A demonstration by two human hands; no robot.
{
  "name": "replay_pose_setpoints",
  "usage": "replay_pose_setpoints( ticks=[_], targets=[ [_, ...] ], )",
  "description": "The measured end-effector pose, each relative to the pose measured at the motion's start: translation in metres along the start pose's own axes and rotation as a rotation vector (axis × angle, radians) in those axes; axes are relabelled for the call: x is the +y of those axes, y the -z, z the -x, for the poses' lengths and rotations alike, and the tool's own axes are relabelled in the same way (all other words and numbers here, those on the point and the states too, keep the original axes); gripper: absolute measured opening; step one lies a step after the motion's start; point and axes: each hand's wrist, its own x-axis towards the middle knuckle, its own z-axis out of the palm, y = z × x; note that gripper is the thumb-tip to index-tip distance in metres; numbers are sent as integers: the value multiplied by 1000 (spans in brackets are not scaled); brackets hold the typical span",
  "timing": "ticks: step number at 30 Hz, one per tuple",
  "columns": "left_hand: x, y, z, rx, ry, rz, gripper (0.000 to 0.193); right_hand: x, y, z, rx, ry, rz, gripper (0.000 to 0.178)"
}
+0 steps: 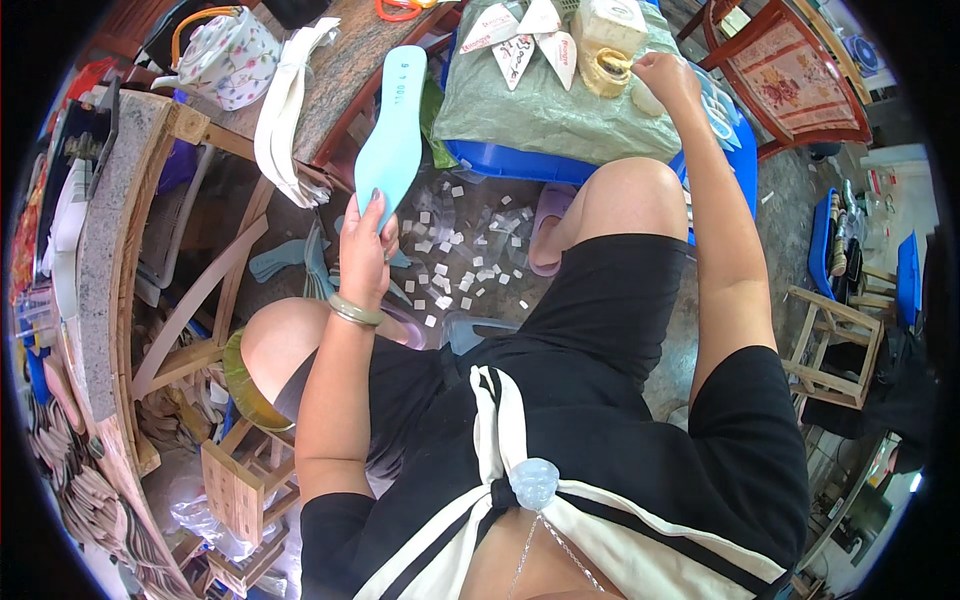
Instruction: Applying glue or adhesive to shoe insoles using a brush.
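Note:
A light blue insole (391, 125) is upright in my left hand (367, 250), its heel end gripped between thumb and fingers. My right hand (668, 82) reaches out at the upper right with its fingers pinched together. It is beside the open mouth of a small, yellow-crusted pot (604, 73). Whatever is in the pinch is too small or hidden to make out. A pale, block-shaped container (613, 25) stands just behind the pot. Several white, pointed pieces with red print (514, 55) lie left of the pot on a green sheet (480, 110).
The green sheet covers a blue crate (520, 165). Small white squares (440, 280) are scattered over the floor between my legs. At the left, a bundle of white strips (285, 120) and a floral pot (228, 60) rest by a table. A wooden chair (790, 70) stands upper right.

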Motion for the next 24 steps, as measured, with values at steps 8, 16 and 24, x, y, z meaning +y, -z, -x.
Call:
replay_pose_setpoints(
  ticks=[8, 16, 24],
  targets=[
    [1, -10, 7, -14, -14, -44, 15, 10, 3, 18, 52, 3, -60, 25],
    [3, -10, 13, 44, -49, -66, 15, -9, 10, 56, 35, 69, 5, 25],
    [2, 2, 14, 9, -44, -66, 23, -83, 7, 161, 60, 409, -804, 13]
  ],
)
